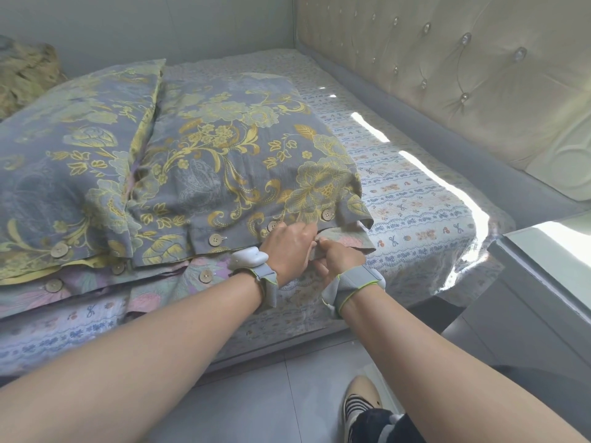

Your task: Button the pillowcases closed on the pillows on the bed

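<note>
Two pillows in grey pillowcases with yellow flowers lie on the bed, one at the right (243, 148) and one at the left (64, 161). Round wooden buttons run along the right pillowcase's near hem, one (327, 214) near its right corner and one (215, 239) further left. My left hand (292, 247) pinches the upper hem between those buttons. Touching it from the right, my right hand (339, 259) grips the lower flap of the same hem. Both wrists wear grey bands. Under the grey pillows lie pastel floral pillows (166, 282) with buttons of their own.
The bed has a blue-patterned sheet (415, 219) and a tufted beige headboard (463, 75) at the right. A white bedside table (543, 266) stands near the bed's corner. A crumpled greenish blanket (22, 71) lies far left. My slippered foot (361, 407) is on the tiled floor.
</note>
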A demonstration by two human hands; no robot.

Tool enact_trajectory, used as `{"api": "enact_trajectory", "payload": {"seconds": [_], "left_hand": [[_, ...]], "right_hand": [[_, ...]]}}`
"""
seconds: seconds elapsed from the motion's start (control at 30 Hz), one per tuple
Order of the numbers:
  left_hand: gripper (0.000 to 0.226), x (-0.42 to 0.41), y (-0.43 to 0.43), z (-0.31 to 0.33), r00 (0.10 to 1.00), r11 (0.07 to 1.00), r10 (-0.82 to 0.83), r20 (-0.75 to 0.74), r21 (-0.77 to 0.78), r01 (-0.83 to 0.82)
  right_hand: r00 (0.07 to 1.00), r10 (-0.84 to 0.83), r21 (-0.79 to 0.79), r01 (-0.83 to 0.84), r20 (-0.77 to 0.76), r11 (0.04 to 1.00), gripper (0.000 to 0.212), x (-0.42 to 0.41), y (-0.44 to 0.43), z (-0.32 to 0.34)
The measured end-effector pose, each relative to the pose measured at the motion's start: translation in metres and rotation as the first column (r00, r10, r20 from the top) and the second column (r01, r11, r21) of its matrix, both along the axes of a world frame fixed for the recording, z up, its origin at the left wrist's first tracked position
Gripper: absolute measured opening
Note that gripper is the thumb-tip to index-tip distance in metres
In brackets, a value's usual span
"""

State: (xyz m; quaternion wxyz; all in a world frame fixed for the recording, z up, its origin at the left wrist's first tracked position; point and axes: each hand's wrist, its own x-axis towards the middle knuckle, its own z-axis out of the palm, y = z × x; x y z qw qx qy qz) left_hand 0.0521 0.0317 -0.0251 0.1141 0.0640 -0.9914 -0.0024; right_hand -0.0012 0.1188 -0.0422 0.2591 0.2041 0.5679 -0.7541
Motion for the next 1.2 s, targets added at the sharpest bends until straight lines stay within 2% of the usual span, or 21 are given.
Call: {"api": "enact_trajectory", "payload": {"seconds": [0.1,0.2,0.37,0.43,0.5,0.57,0.6,0.63,0.67,0.7,0.73,0.77,0.8,0.87,0.9,0.93,1.0,1.07,1.13,1.2], "left_hand": [[0.018,0.003,0.0,-0.001,1.0,1.0,-0.007,0.001,-0.001,0.007],[0.02,0.007,0.0,-0.003,0.999,0.998,-0.041,-0.013,-0.052,0.04],[0.02,0.006,0.002,-0.001,1.0,1.0,-0.006,-0.014,-0.014,0.006],[0.016,0.0,0.003,0.003,0.997,0.995,0.065,-0.033,0.076,-0.062],[0.013,-0.007,0.003,0.009,0.974,0.933,0.225,0.019,0.283,-0.221],[0.015,-0.017,0.002,0.014,0.914,0.757,0.354,0.197,0.514,-0.403],[0.018,-0.021,0.0,0.014,0.879,0.599,0.371,0.298,0.647,-0.472],[0.023,-0.025,0.0,0.015,0.847,0.386,0.352,0.398,0.763,-0.518],[0.03,-0.026,0.0,0.017,0.815,0.167,0.317,0.486,0.817,-0.552],[0.035,-0.026,0.0,0.017,0.792,0.04,0.282,0.542,0.818,-0.574],[0.038,-0.025,-0.001,0.017,0.786,0.011,0.254,0.564,0.811,-0.585],[0.039,-0.024,-0.003,0.015,0.794,0.058,0.249,0.555,0.81,-0.584],[0.039,-0.023,-0.004,0.012,0.816,0.169,0.272,0.51,0.809,-0.563],[0.03,-0.018,-0.007,0.007,0.89,0.484,0.343,0.3,0.755,-0.441],[0.022,-0.016,-0.009,0.005,0.923,0.579,0.333,0.193,0.731,-0.362],[0.016,-0.014,-0.01,0.002,0.948,0.619,0.285,0.144,0.727,-0.297],[0.01,-0.007,-0.011,-0.003,0.973,0.64,0.11,0.201,0.735,-0.224],[0.017,0.0,-0.011,-0.007,0.953,0.636,-0.037,0.301,0.743,-0.21],[0.021,0.004,-0.01,-0.007,0.95,0.616,-0.051,0.307,0.759,-0.212],[0.021,0.006,-0.011,-0.004,0.955,0.544,0.023,0.294,0.798,-0.259]], "right_hand": [[1.0,-0.008,-0.003,0.008,-0.008,1.0,0.028,-0.003,-0.001,-0.005],[1.0,0.011,0.053,-0.011,-0.012,0.999,0.018,-0.001,-0.002,-0.006],[0.999,0.038,0.099,-0.034,-0.039,0.995,0.025,0.0,-0.003,-0.008],[0.998,0.031,0.128,-0.024,-0.058,0.992,0.028,0.0,-0.002,-0.01],[0.996,0.018,0.15,-0.005,-0.09,0.989,0.032,-0.001,-0.002,-0.011],[0.991,0.023,0.166,-0.001,-0.129,0.986,0.033,0.0,-0.003,-0.01],[0.989,0.028,0.179,-0.002,-0.146,0.984,0.034,0.0,-0.003,-0.011],[0.987,0.042,0.2,-0.011,-0.155,0.98,0.035,0.0,-0.004,-0.011],[0.985,0.063,0.224,-0.026,-0.16,0.974,0.034,0.001,-0.004,-0.011],[0.984,0.084,0.243,-0.045,-0.156,0.969,0.03,0.001,-0.003,-0.012],[0.985,0.096,0.257,-0.056,-0.145,0.965,0.022,0.0,-0.003,-0.013],[0.989,0.101,0.266,-0.068,-0.112,0.962,0.019,0.0,-0.003,-0.012],[0.994,0.091,0.252,-0.072,-0.065,0.965,0.026,-0.001,-0.002,-0.011],[0.998,0.064,0.208,-0.065,0.011,0.976,0.033,0.0,-0.001,-0.007],[0.998,0.06,0.187,-0.064,0.026,0.98,0.033,0.001,-0.001,-0.006],[0.999,0.041,0.163,-0.046,0.029,0.986,0.031,0.003,-0.002,-0.004],[1.0,-0.021,0.125,0.022,-0.003,0.992,0.027,0.008,-0.006,-0.001],[0.995,-0.075,0.095,0.082,-0.07,0.992,0.026,0.012,-0.01,0.004],[0.994,-0.073,0.029,0.076,-0.084,0.997,0.026,0.012,-0.012,0.012],[0.999,-0.029,0.013,0.029,-0.025,0.999,0.026,0.006,-0.008,0.012]]}}
